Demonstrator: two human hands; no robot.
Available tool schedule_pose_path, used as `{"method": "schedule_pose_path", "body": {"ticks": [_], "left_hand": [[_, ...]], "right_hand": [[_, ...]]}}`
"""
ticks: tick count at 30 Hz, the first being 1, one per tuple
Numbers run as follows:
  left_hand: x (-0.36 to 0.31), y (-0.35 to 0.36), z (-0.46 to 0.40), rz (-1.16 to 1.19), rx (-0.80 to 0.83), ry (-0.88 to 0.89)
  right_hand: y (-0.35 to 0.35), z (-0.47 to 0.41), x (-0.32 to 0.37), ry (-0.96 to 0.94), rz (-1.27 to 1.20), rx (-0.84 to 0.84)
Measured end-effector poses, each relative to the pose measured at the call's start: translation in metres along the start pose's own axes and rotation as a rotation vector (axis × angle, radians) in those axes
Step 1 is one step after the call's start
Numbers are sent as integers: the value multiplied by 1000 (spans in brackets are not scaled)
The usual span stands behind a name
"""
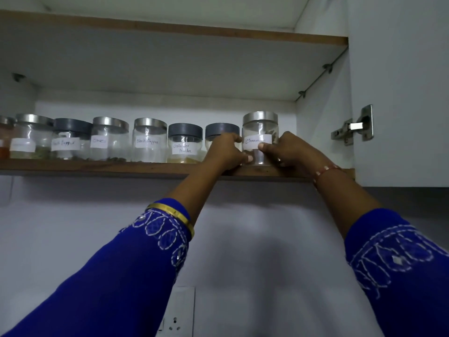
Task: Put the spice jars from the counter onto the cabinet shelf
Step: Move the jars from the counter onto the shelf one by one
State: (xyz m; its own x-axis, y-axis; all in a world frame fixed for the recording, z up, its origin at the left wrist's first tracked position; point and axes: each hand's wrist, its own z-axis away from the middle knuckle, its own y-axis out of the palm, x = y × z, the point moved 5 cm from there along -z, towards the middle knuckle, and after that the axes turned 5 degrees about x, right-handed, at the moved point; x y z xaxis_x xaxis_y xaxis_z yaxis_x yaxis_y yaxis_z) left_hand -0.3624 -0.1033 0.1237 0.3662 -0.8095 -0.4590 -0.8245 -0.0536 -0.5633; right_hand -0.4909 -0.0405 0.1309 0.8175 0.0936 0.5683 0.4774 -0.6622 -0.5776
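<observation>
A clear cinnamon jar (260,132) with a steel lid stands upright at the right end of the wooden cabinet shelf (97,166). My left hand (227,152) grips its left side and my right hand (284,149) grips its right side. To its left runs a row of several labelled jars, among them a grey-lidded jar (221,130) partly hidden behind my left hand, a coriander powder jar (184,144), a black pepper jar (150,139) and a cloves jar (109,139).
The cabinet's right side wall (323,113) stands close to the cinnamon jar, with the open door and its metal hinge (354,127) beyond. An upper shelf (170,59) spans overhead. A wall socket (177,314) sits on the wall below.
</observation>
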Motion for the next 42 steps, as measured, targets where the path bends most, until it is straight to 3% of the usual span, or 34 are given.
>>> {"method": "schedule_pose_path", "body": {"ticks": [9,15,17,20,23,28,32,35,42], "left_hand": [[2,17,-22,-164,281,-44],[4,19,-24,-220,306,-38],[3,20,-22,-207,282,-37],[1,20,-13,-208,112,-19],[-6,18,10,-412,-101,38],[-5,18,45,-516,-311,195],[10,28,80,-494,-201,273],[15,25,112,-413,-151,233],[47,14,202,-512,-81,246]], "right_hand": [[-1,-15,-15,134,151,-125],[1,-9,-13,95,229,-162],[5,-6,-13,68,252,-182],[11,-1,-13,54,235,-265],[13,9,-13,79,194,-361],[28,40,-11,-82,428,-327],[38,62,-18,-186,540,-203],[47,89,-18,-192,439,-167],[119,167,-14,-210,315,-68]]}}
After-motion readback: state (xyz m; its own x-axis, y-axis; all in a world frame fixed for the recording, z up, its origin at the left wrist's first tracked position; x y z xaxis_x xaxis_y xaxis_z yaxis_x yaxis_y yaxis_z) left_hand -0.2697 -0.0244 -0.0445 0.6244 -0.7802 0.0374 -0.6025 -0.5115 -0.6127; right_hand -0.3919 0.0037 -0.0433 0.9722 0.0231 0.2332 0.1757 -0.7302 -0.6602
